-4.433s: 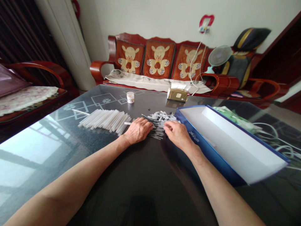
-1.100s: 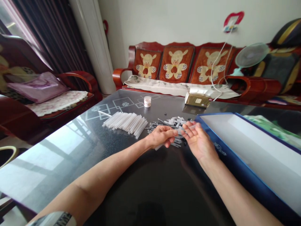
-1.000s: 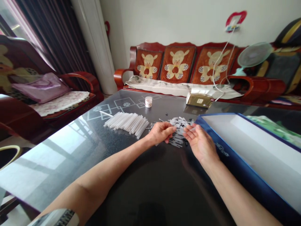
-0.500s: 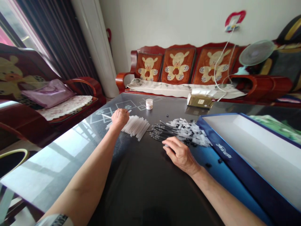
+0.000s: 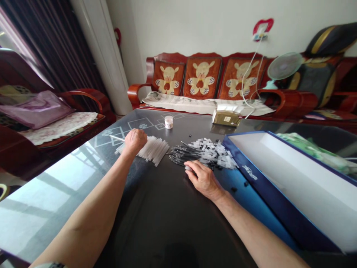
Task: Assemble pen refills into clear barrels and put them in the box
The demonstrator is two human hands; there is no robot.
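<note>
My left hand (image 5: 136,139) is closed over the left end of a row of white translucent pen barrels (image 5: 154,149). One slim white barrel (image 5: 116,138) sticks out from it to the left; the fingertips are turned away from me. Nearer to me, my right hand (image 5: 203,179) pinches a small pale piece (image 5: 188,168) that looks like a pen cap, between thumb and fingers. Just beyond that hand lies a bundle of black pen refills (image 5: 184,153) with metal tips. White translucent caps (image 5: 213,149) are heaped beside the refills, with small black plugs among them.
A long blue box (image 5: 251,173) with a white inside stands on the right of the dark table (image 5: 156,219). Loose black plugs (image 5: 234,189) lie near it. Farther back are a small white tub (image 5: 169,122) and a tissue pack (image 5: 226,118). Green packaging (image 5: 312,149) lies behind the box.
The view has swung to the right, so everything sits farther left. Both hands stay at about the same places on the table, and the pale piece shows more clearly at my right fingertips.
</note>
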